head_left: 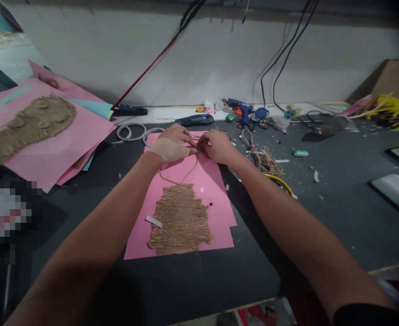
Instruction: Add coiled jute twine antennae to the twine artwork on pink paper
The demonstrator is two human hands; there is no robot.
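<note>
Pinching one twine strand (189, 173) in narrow grips, left hand (174, 144) and right hand (218, 146) meet over pink paper (213, 181) on the tabletop (186, 285); one twine panel (182, 219) lies nearer, one glue gun (243, 111) beyond.

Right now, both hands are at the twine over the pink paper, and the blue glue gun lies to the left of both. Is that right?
Not quite: the blue glue gun lies to the right of both hands, not the left, as the head view shows. The rest holds: the left hand and right hand are at the twine over the pink paper.
</note>
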